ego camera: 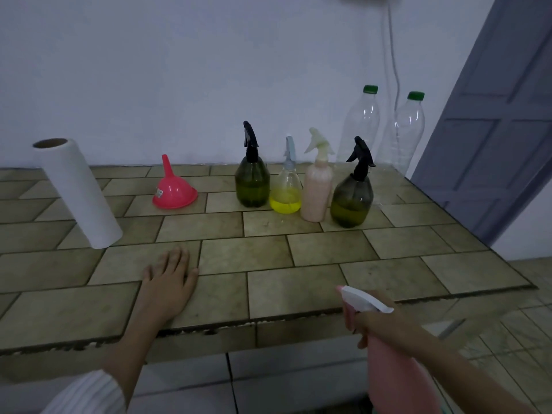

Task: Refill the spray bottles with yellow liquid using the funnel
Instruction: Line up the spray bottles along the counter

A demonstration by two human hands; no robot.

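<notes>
The right hand grips a pink bottle below the surface edge; the left hand lies flat, holding nothing. The funnel sits far back. Lifted carelessly, the bottle could clip the edge.

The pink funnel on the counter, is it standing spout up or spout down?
Spout up. The funnel rests on its wide mouth on the tiled counter, narrow spout pointing upward.

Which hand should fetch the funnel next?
Left. The left hand rests flat and free on the counter, on the same side as the funnel. The right hand grips a pink spray bottle below the edge.
</notes>
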